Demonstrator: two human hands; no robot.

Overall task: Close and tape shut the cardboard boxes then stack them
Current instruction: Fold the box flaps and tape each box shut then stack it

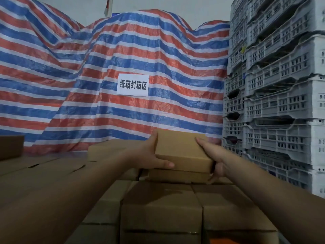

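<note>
From the head camera, both bare arms reach forward over a spread of closed cardboard boxes (161, 208) packed side by side, their tops forming one brown surface. At the far edge of that surface, right of its middle, the person holds a flat cardboard box (181, 150) between the two hands. The left hand (151, 154) grips its left side: the thumb lies along the near face, and the fingers wrap up the left edge to the far corner. The right hand (214, 155) clamps the right end, one finger stretched along the top edge, the rest curled under the near right corner. So both hands are pressed in on the box from opposite sides. It sits slightly askew on top of a second flat box (177, 176), and whether the two touch all along I cannot tell. Another flat box (107, 148) lies just to the left, by the far edge. Behind hangs a red, white and blue striped tarpaulin (88, 67) with a white paper sign (133, 84) printed in black characters. Grey plastic crates (274, 85) stand stacked high on the right. A dark brown box (10, 147) shows at the far left edge.
</note>
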